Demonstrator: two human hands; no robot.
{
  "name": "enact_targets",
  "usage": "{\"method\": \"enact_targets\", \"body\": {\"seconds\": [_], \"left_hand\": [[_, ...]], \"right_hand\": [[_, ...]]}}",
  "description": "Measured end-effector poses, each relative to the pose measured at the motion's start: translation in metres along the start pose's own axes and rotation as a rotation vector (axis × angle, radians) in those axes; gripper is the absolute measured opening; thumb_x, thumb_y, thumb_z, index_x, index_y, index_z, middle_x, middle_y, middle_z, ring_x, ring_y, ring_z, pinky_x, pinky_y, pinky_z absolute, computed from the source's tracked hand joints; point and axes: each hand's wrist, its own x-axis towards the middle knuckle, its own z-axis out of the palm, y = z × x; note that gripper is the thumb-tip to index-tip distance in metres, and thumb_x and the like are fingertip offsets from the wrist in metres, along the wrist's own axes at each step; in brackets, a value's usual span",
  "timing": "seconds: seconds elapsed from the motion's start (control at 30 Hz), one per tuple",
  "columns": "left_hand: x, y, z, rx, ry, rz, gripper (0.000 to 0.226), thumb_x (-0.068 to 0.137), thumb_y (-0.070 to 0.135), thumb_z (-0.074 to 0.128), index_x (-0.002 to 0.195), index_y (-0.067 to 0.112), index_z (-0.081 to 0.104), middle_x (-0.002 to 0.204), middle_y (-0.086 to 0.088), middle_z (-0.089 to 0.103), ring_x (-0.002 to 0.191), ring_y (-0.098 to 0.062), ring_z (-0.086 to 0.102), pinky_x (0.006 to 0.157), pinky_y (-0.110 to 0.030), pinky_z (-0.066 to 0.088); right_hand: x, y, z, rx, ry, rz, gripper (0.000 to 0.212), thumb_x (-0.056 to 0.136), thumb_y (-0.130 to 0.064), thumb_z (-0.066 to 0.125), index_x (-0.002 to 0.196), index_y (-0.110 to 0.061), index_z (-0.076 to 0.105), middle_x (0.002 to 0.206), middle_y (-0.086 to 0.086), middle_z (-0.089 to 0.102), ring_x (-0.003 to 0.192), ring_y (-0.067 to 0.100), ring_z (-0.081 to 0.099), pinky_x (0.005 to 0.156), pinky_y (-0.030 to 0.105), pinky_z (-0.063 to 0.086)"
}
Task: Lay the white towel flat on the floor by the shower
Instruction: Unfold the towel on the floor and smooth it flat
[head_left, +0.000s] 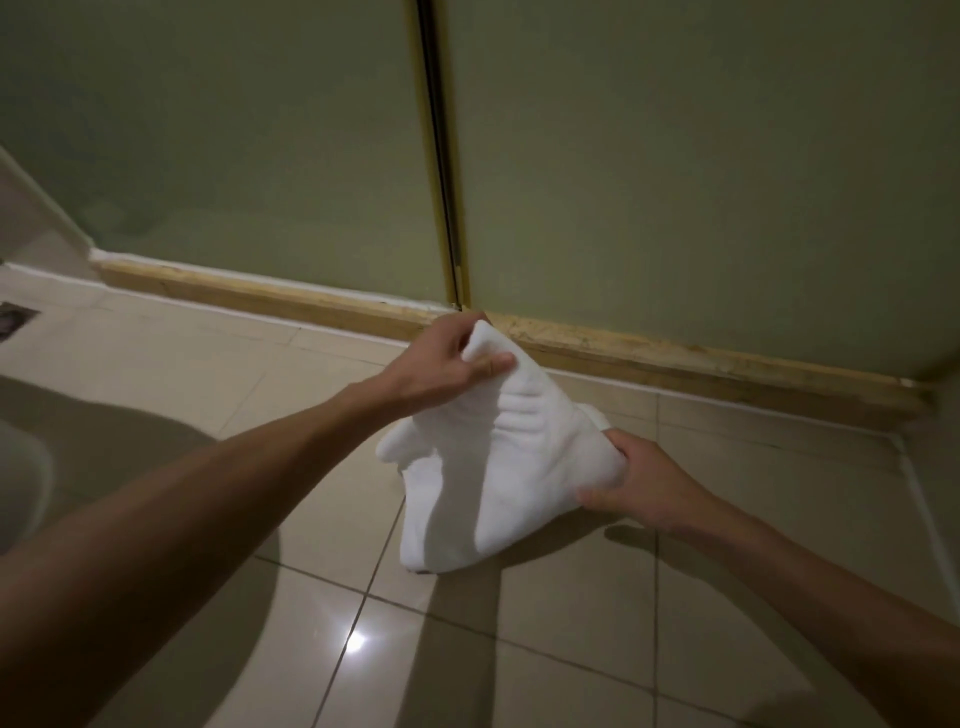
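A white towel (483, 467) hangs bunched and folded between both my hands, its lower end resting on the beige tiled floor (571, 649). My left hand (447, 358) pinches the towel's upper corner, raised just in front of the shower's threshold. My right hand (639, 483) grips the towel's right side, low near the floor. The frosted shower doors (675, 182) stand shut right behind the towel.
A worn wooden-coloured threshold strip (675, 358) runs along the foot of the doors. A floor drain (13, 317) lies at the far left. A rounded pale fixture edge (21, 483) shows at the left border. The wall corner closes in at the right.
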Motion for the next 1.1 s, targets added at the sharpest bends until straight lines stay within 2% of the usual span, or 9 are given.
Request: {"method": "enact_targets", "body": {"seconds": [0.1,0.27,0.4,0.57,0.73,0.83,0.93,1.0,1.1], "left_hand": [[-0.002,-0.004,-0.004,-0.021,0.096,-0.024,0.036,0.084,0.036,0.067,0.081,0.002,0.055,0.077,-0.012,0.059,0.069,-0.011,0.049,0.059,-0.024,0.039],[-0.005,-0.020,-0.016,-0.031,0.297,-0.094,0.029,0.090,0.023,0.067,0.083,-0.002,0.055,0.076,-0.011,0.056,0.069,-0.013,0.048,0.061,-0.029,0.040],[-0.009,-0.027,-0.024,-0.088,0.358,-0.130,0.030,0.090,0.030,0.063,0.084,0.001,0.059,0.078,-0.007,0.058,0.071,-0.014,0.050,0.063,-0.031,0.041],[-0.002,-0.022,-0.011,-0.085,0.328,-0.186,0.024,0.094,0.034,0.059,0.082,0.013,0.063,0.077,0.001,0.063,0.068,-0.007,0.055,0.059,-0.020,0.044],[0.005,-0.033,0.013,0.039,0.155,-0.307,0.035,0.093,0.039,0.058,0.080,0.007,0.064,0.080,-0.008,0.068,0.074,-0.017,0.060,0.063,-0.028,0.045],[0.008,-0.050,0.025,0.037,0.111,-0.414,0.047,0.091,0.044,0.060,0.093,-0.002,0.064,0.095,-0.019,0.068,0.084,-0.025,0.061,0.069,-0.034,0.046],[0.011,-0.061,0.034,0.089,0.109,-0.480,0.055,0.087,0.048,0.064,0.107,-0.003,0.061,0.103,-0.016,0.066,0.088,-0.025,0.059,0.068,-0.030,0.041],[0.012,-0.066,0.038,0.167,0.116,-0.503,0.056,0.084,0.049,0.066,0.111,0.001,0.055,0.105,-0.011,0.062,0.090,-0.025,0.057,0.068,-0.031,0.038],[0.012,-0.074,0.047,0.209,0.111,-0.526,0.051,0.086,0.042,0.066,0.115,0.006,0.045,0.111,-0.015,0.058,0.095,-0.030,0.055,0.072,-0.034,0.040]], "right_hand": [[0.008,0.003,-0.004,-0.179,0.027,-0.011,0.049,0.055,-0.035,0.078,0.100,-0.026,0.062,0.096,-0.004,0.068,0.085,0.014,0.065,0.073,0.038,0.056],[0.015,-0.018,-0.026,-0.331,0.097,-0.135,0.024,0.073,-0.026,0.076,0.090,-0.019,0.061,0.087,-0.001,0.064,0.078,0.018,0.060,0.067,0.033,0.046],[0.009,-0.050,-0.059,-0.341,0.072,-0.261,0.006,0.086,-0.030,0.066,0.088,-0.026,0.062,0.084,-0.015,0.062,0.076,0.004,0.058,0.061,0.024,0.041],[0.009,-0.066,-0.100,-0.323,-0.022,-0.199,0.014,0.091,-0.025,0.062,0.083,-0.018,0.070,0.078,-0.007,0.069,0.063,-0.005,0.059,0.059,0.015,0.044],[0.029,-0.037,-0.097,-0.603,-0.122,-0.056,0.022,0.091,-0.037,0.059,0.100,-0.019,0.069,0.100,-0.002,0.068,0.088,0.013,0.061,0.077,0.029,0.044],[0.043,-0.015,-0.080,-0.685,-0.043,-0.042,0.028,0.091,-0.035,0.059,0.108,-0.013,0.065,0.109,0.007,0.065,0.095,0.021,0.057,0.078,0.028,0.040],[0.048,0.007,-0.062,-0.719,0.052,-0.022,0.033,0.093,-0.029,0.054,0.122,-0.012,0.056,0.127,0.010,0.058,0.113,0.027,0.053,0.091,0.032,0.041],[0.046,0.018,-0.045,-0.759,0.096,-0.004,0.048,0.095,-0.031,0.050,0.139,-0.013,0.042,0.143,0.013,0.044,0.129,0.028,0.042,0.105,0.035,0.034],[0.037,0.029,-0.011,-0.802,0.053,-0.024,0.063,0.097,-0.044,0.039,0.151,-0.021,0.015,0.160,0.010,0.006,0.146,0.025,0.010,0.117,0.035,0.007]]}}
